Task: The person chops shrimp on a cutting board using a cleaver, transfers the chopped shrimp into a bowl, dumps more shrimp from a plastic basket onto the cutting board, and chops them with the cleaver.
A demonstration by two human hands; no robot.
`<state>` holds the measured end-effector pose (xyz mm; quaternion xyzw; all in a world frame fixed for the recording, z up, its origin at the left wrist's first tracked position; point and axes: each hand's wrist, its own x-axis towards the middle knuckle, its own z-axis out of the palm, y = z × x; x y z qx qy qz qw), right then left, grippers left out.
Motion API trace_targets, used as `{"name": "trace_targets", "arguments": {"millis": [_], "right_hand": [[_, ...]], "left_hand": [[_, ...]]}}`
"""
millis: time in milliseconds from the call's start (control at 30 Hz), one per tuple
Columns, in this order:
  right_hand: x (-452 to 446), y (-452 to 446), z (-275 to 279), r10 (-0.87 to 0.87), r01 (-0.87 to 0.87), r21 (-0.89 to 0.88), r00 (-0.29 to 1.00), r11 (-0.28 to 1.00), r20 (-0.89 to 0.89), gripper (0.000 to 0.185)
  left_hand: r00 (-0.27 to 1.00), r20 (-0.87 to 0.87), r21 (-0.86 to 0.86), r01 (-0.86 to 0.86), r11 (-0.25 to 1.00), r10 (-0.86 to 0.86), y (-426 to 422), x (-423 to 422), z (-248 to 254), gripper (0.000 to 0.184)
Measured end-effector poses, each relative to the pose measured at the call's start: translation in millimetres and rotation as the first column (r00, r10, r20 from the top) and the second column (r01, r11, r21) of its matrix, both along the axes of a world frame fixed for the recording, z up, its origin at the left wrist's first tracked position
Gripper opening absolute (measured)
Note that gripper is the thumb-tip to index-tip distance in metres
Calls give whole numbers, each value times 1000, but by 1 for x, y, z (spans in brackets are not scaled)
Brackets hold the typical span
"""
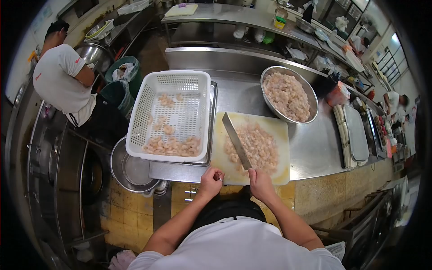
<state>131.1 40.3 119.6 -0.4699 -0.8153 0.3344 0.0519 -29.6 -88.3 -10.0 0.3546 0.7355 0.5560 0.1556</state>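
My right hand (260,182) is wrapped round the handle of a large knife (236,140), whose blade points up and left over the cutting board (219,173). Chopped pale pink shrimp (261,144) lie spread on the board, partly beneath the blade. At the board's lower left edge is my left hand (211,181), its fingers curled in; whether anything is in them is hidden. Left of the board, a white perforated basket (135,130) holds a heap of shrimp at its near end and a few scattered pieces. A metal bowl (265,101) full of shrimp pieces stands beyond the board's upper right.
Below the basket's left side is an empty metal bowl (130,168). A person (67,81) in a white shirt stands at the left, near green bins (130,67). Trays (355,132) lie at the counter's right end. Other people appear at the far right.
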Motion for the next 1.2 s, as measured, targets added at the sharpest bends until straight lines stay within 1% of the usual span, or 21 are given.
{"name": "trace_targets", "arguments": {"millis": [100, 167, 233, 300, 400, 433, 467, 500, 567, 700, 800, 867, 900, 1000, 1100, 1200], "right_hand": [[8, 1, -28, 11, -13, 62, 999, 998, 33, 50], [12, 11, -48, 17, -18, 42, 999, 999, 27, 50], [10, 10, -39, 28, -28, 17, 1000, 999, 15, 50], [5, 14, -18, 35, -35, 9, 999, 999, -14, 51], [2, 5, 3, 3, -3, 1, 998, 1000, -55, 50], [4, 4, -11, 26, -25, 28, 999, 999, -38, 50], [7, 2, -36, 47, -46, 56, 999, 997, -21, 50], [6, 1, -44, 69, -69, 86, 998, 994, -3, 50], [4, 15, -54, 70, -69, 87, 998, 994, -6, 50], [-4, 12, -24, 16, -16, 13, 999, 1000, -51, 50], [-11, 5, -5, 4, -1, 31, 995, 1000, -102, 50], [-14, 4, -38, 51, -50, 17, 998, 999, -37, 50], [-18, 4, -42, 74, -74, 13, 997, 997, -7, 50], [-20, 14, -35, 44, -45, -48, 999, 998, -31, 50], [-25, 8, -8, -4, 0, -54, 997, 999, -74, 52], [-30, 1, -17, 60, -53, 50, 987, 997, -151, 53]], "left_hand": [[1000, -14, -6, 4, 1000, -4, 3, -1, -3, 16], [999, -39, 5, 5, 1000, -5, 10, -2, -2, 16], [998, -70, 11, -1, 1000, 2, 9, -2, -1, 16], [999, -52, 23, -4, 1000, 6, 11, -3, 2, 16], [999, -36, 15, -18, 1000, 18, 9, -1, 0, 16], [999, -36, 13, -23, 1000, 23, 10, -2, -1, 15], [999, -29, 11, -22, 1000, 22, 10, -1, -2, 15], [999, -23, 11, -22, 1000, 22, 9, 0, -2, 15], [999, -25, 20, -32, 999, 33, 13, -3, -2, 15], [999, -16, 13, -36, 999, 36, 9, -2, -2, 14], [999, -14, 18, -46, 999, 46, 9, -3, -4, 13], [999, -7, 20, -44, 999, 44, 8, -2, -3, 13], [999, 5, 19, -40, 999, 40, 8, 0, 0, 13], [999, 13, 20, -39, 999, 38, 10, -1, 10, 13], [999, 5, 34, -42, 999, 42, 7, -4, 7, 12], [999, 7, 23, -47, 999, 47, 5, -5, 1, 11]]}}
